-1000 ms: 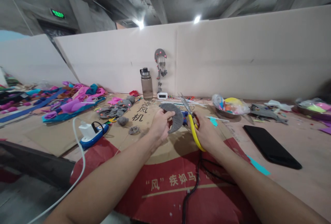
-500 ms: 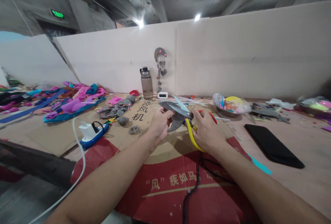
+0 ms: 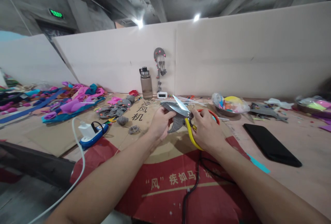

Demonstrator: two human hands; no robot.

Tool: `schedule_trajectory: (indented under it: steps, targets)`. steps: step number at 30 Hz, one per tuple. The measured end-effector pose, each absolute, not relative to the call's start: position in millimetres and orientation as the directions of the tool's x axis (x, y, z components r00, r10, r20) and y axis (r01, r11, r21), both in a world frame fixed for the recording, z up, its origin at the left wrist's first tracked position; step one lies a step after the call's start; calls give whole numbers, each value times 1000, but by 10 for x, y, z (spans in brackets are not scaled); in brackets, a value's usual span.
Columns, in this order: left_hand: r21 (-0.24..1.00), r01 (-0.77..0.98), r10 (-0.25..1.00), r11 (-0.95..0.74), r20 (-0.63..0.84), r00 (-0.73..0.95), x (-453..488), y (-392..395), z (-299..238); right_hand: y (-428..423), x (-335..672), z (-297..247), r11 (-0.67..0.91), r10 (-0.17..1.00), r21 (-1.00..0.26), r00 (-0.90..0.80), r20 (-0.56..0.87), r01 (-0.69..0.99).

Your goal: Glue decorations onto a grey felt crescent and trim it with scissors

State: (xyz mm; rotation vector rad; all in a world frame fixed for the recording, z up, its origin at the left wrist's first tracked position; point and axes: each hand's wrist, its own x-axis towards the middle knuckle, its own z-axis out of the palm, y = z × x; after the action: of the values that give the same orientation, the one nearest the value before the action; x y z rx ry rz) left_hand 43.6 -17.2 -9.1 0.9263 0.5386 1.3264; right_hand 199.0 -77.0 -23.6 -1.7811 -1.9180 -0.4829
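Observation:
Between the fingers and thumb of my left hand (image 3: 160, 123) is a dark grey felt piece (image 3: 177, 123) with a curved outline. My right hand (image 3: 209, 129) grips scissors (image 3: 184, 110) by their handles, one red and one yellow. The scissor blades are parted and point left and away from me, lying across the felt. Whether the blades are cutting into it I cannot tell. Both hands are above a cardboard sheet (image 3: 152, 153) on the table.
A water bottle (image 3: 146, 85) and a small white clock (image 3: 162, 95) stand by the wall. A grey felt hanging (image 3: 160, 53) is on it. Left are a power strip (image 3: 94, 137), grey yarn (image 3: 133, 129) and coloured felt scraps (image 3: 74, 105). Right lies a black phone (image 3: 271, 144); a bowl (image 3: 227, 112) is behind.
The scissor blades have opened a little wider. Both hands stay in nearly the same place, and the view has shifted slightly.

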Motion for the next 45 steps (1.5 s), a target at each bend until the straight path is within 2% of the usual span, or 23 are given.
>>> schedule_trajectory:
  steps: [27, 45]
  targets:
    - [821, -571, 954, -5, 175, 244, 410, -136, -95, -797, 1962, -191, 39, 863, -72, 2, 505, 997]
    - [815, -576, 959, 59, 114, 261, 397, -172, -45, -813, 1937, -163, -2, 862, 4, 0, 506, 1000]
